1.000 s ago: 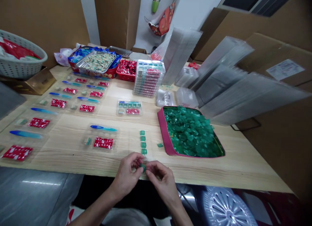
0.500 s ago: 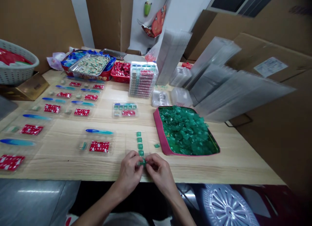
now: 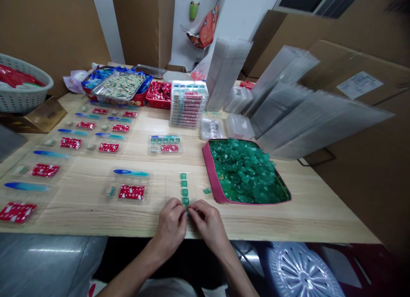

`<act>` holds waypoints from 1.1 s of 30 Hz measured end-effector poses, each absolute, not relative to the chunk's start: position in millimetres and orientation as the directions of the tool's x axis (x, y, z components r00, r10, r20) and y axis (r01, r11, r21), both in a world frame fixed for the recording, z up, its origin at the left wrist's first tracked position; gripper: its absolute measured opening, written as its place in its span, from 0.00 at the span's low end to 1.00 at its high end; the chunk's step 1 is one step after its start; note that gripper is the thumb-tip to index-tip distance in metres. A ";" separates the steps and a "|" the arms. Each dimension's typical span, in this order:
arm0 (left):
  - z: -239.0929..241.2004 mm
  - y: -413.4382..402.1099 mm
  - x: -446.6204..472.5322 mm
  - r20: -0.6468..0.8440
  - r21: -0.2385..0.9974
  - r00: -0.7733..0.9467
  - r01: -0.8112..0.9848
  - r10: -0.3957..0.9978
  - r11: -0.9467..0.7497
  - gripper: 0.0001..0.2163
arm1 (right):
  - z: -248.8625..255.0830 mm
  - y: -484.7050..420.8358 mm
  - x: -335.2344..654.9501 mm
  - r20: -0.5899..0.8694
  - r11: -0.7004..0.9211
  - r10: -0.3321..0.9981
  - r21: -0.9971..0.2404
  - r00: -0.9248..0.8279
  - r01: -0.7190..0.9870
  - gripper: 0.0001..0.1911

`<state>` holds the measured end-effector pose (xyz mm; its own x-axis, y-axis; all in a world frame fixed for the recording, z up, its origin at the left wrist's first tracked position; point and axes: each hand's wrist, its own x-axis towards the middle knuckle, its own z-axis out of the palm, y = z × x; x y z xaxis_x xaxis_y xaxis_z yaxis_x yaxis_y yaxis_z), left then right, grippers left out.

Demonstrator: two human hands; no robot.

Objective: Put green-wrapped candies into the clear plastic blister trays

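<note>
My left hand (image 3: 171, 224) and my right hand (image 3: 209, 224) meet near the table's front edge, fingertips pinched together. Between them shows a sliver of a small green square piece (image 3: 187, 211), mostly hidden by the fingers. Several like green squares (image 3: 185, 192) run in a column away from my hands, along a clear plastic tray (image 3: 171, 186) whose outline is faint. A loose green square (image 3: 206, 190) lies to the right of this row. Further right stands a pink-sided tin (image 3: 209, 171) heaped with green pieces (image 3: 245, 171).
Clear trays with a blue brush-like stick (image 3: 131, 173) and a red printed packet (image 3: 131, 192) cover the left side. Behind are a stack of filled packs (image 3: 188, 105), a red bin (image 3: 158, 103) and a metal tray (image 3: 99, 92). Tall clear plastic stacks (image 3: 282, 117) lean at right.
My fingers have drawn closer around the green square at the near end of the row, so less of it shows. The view has shifted slightly; the other things stay put.
</note>
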<state>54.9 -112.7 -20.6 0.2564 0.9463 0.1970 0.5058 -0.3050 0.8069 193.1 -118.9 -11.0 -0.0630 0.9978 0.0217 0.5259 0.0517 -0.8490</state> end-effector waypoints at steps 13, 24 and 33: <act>-22.9 -118.4 53.1 0.314 0.722 0.335 0.523 0.888 -0.452 0.12 | -15.1 -124.8 198.7 0.258 0.314 0.949 -0.703 -0.182 0.638 0.11; -28.2 -132.1 39.0 0.289 0.446 0.521 0.669 0.803 -0.595 0.28 | -26.4 -129.9 207.7 0.328 0.232 0.943 -0.776 0.061 0.586 0.11; -33.6 -152.2 -1.0 0.492 0.202 0.596 0.631 0.635 -0.749 0.11 | -33.9 -117.3 219.8 0.314 0.183 0.949 -0.645 0.038 0.742 0.17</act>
<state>-1.0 -152.2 -33.6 0.5959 0.6345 0.4922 0.6309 -0.7491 0.2018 219.8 -117.3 -33.9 0.0384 0.9488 0.3136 0.7424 0.1830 -0.6445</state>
